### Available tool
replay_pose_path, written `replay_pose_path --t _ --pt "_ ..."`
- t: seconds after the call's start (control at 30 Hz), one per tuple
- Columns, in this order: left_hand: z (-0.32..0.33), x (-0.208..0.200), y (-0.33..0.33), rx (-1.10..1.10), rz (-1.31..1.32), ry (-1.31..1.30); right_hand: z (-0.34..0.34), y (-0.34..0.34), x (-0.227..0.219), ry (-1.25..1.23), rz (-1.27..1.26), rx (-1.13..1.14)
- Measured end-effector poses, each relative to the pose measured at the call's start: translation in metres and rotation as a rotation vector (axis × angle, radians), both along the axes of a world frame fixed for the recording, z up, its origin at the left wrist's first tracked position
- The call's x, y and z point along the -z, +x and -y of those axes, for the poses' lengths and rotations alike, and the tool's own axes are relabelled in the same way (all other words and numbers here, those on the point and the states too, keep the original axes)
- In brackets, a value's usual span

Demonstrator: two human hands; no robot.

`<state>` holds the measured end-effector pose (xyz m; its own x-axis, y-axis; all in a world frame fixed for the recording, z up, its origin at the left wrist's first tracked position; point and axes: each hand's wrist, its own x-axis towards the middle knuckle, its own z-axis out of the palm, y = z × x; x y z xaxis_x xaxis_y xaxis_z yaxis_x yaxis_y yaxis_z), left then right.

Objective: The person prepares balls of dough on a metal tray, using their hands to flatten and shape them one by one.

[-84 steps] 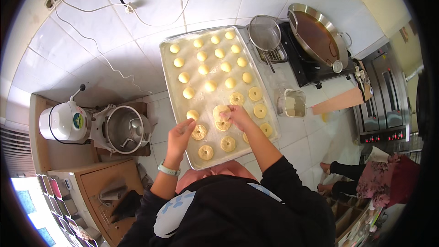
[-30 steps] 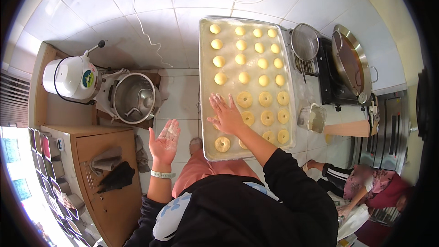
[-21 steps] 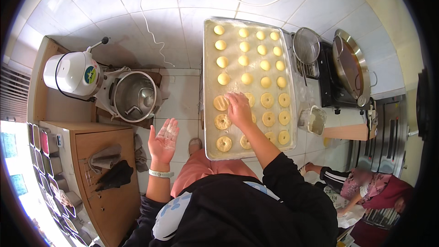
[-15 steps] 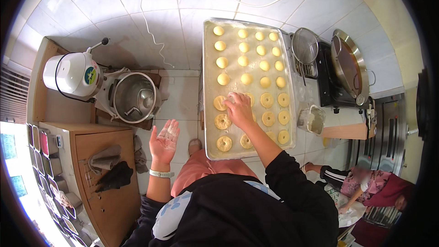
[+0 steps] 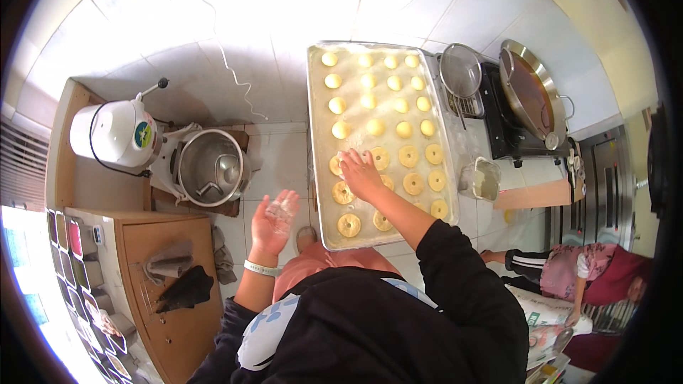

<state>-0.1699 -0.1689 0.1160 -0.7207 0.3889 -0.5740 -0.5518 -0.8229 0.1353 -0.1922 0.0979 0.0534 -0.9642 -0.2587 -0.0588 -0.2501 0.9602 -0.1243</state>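
A large metal tray (image 5: 451,192) holds rows of pale yellow dough balls (image 5: 375,127) in its far half. Flattened dough rings (image 5: 408,156), each with a small hole in the middle, fill the near half. My right hand (image 5: 361,176) is over the tray's left side, palm down and fingers a little apart. Its fingertips are at a ring (image 5: 335,165) in the farthest ring row, which the hand partly covers. Left of the tray, my left hand (image 5: 276,222) is held palm up with nothing in it, flour on its palm and fingers.
A white mixer (image 5: 117,131) with a steel bowl (image 5: 210,168) stands at left, above a wooden cabinet (image 5: 167,270). To the right are a strainer (image 5: 461,71), a plastic tub (image 5: 486,179) and a wide pan of oil (image 5: 533,92) on a black stove. Another person (image 5: 580,274) handles a bag at lower right.
My left hand has moved right, closer to the tray. My right hand stays over the same ring, its fingers more spread. The view has shifted slightly.
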Motion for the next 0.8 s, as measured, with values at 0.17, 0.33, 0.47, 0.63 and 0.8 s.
replay_pose_path --t 0.17,0.33,0.47,0.63,0.8 --pt "-0.035 0.001 0.009 0.334 -0.091 -0.194 0.017 -0.003 -0.018 -0.217 0.131 0.184" --pt "-0.057 -0.010 0.006 0.415 -0.294 -0.482 0.051 0.039 -0.070 -0.603 0.087 0.180" --pt "-0.063 -0.013 -0.003 0.453 -0.420 -0.557 0.068 0.055 -0.091 -0.462 -0.314 0.165" --pt "-0.078 -0.023 -0.006 0.391 -0.600 -0.500 0.078 0.078 -0.112 -0.312 -0.423 0.373" --pt "-0.083 -0.030 -0.012 0.620 -0.758 -0.317 0.075 0.098 -0.102 -0.680 -0.501 0.467"
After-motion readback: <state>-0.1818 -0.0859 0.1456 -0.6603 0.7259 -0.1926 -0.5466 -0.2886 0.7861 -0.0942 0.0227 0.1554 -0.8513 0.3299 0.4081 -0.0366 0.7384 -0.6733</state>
